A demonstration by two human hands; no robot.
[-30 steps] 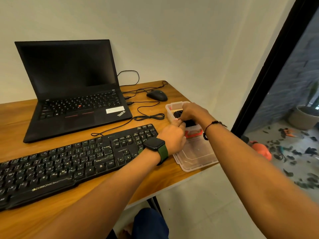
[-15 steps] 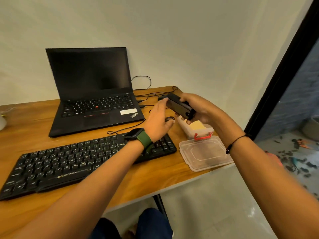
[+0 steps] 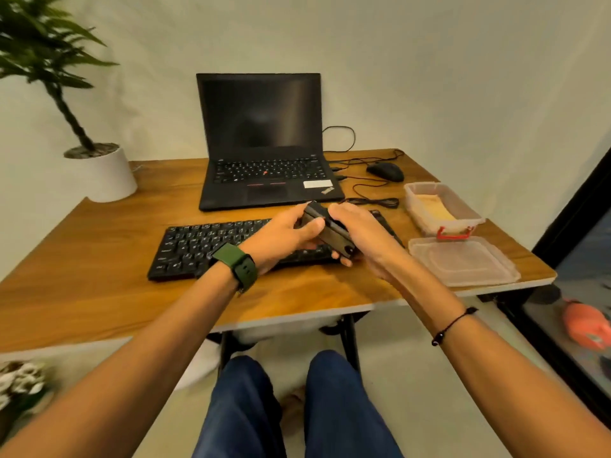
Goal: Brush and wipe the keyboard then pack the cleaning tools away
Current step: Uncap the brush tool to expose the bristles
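Observation:
A black external keyboard (image 3: 211,247) lies across the middle of the wooden desk (image 3: 99,276). Above its right half, both hands hold a dark, flat, oblong cleaning tool (image 3: 327,231). My left hand (image 3: 287,233) grips its near-left side with the thumb on top. My right hand (image 3: 358,231) wraps over its right side. A clear plastic box (image 3: 463,209) with a red latch stands at the right with a yellow cloth (image 3: 433,206) inside. The box's clear lid (image 3: 463,261) lies flat in front of it.
An open black laptop (image 3: 264,150) stands behind the keyboard. A black mouse (image 3: 385,171) and loose cables (image 3: 370,200) lie right of it. A white plant pot (image 3: 102,175) sits at the desk's back left. A dark door frame (image 3: 568,213) stands to the right.
The tool came up out of the clear box in my right hand and moved left over the keyboard. My left hand closed onto it. The view swung left and now shows the plant.

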